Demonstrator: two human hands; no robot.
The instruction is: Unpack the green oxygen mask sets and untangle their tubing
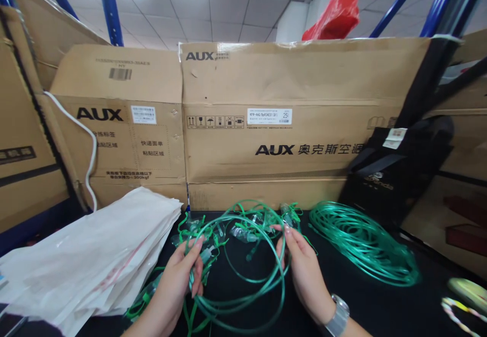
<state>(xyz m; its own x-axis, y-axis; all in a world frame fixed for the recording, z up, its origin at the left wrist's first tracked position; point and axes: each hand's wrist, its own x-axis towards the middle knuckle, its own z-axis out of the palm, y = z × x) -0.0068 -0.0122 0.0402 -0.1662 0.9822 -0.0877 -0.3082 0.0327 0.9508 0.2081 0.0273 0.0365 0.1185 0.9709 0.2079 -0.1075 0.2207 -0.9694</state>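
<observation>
Between my two hands is a looped coil of green plastic tubing (243,302), held just above the black tabletop. My left hand (186,266) pinches the loops on the left side, thumb against fingers. On the right side, my right hand (299,256) grips the same coil between thumb and fingertips. Just behind the loops lie several clear plastic masks (243,233) with green straps, partly hidden by the tubing and my left hand. A loose tube end with a dark green connector (250,257) shows inside the loop.
A stack of white plastic bags (87,256) lies at left. A bigger bundle of green tubing (361,240) rests at right, near a black bag (395,174). AUX cardboard panels (266,83) stand along the back. A beaded bracelet (458,314) sits at the right edge.
</observation>
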